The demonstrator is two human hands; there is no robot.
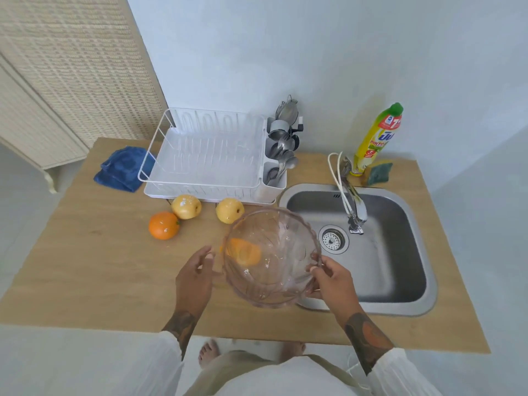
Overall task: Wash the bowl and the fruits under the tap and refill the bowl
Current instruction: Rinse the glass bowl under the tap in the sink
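A clear glass bowl [285, 247] is held tilted above the counter's front, at the left edge of the steel sink [400, 258]. My right hand [331, 281] grips its right rim, thumb over the edge. My left hand [194, 278] hovers by the bowl's left side with fingers spread; I cannot tell if it touches. The bowl is empty; an orange [245, 254] shows through the glass, lying on the counter behind it. Another orange [163, 225] and two yellow apples [186, 206] [229, 210] lie on the wood to the left. The tap [355, 212] reaches over the sink; no water runs.
A white dish rack [205, 155] with a cutlery holder [278, 155] stands behind the fruit. A folded blue cloth [123, 170] lies left of it. A dish soap bottle [377, 138] and a sponge [378, 172] stand behind the sink. The counter's front edge [257, 335] is close to my body.
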